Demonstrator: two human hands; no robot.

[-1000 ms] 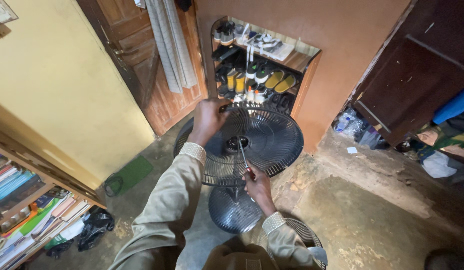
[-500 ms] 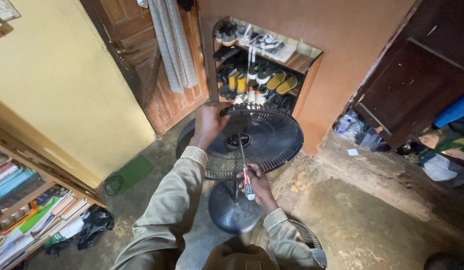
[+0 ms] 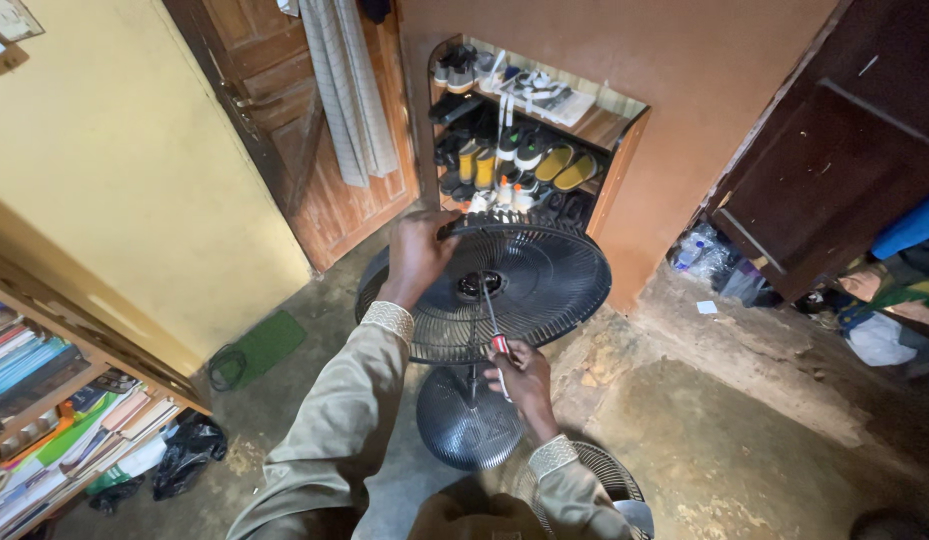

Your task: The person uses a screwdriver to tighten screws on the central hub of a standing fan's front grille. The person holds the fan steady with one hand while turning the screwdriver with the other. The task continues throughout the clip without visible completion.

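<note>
Since the earlier frame the right hand (image 3: 525, 380) has edged its red-handled screwdriver (image 3: 493, 318) up, so its grip is closed round the handle and the shaft slants up and away to the hub of the round black wire fan guard (image 3: 545, 275); the left hand (image 3: 417, 255), nearer the far rim, clasps that guard above the black round fan base (image 3: 465, 420) on the floor

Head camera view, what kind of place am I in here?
Likely a room in a home: a wall niche of shoes, a bookshelf at left, a wooden door. The left hand steadies a fan grille.
</note>
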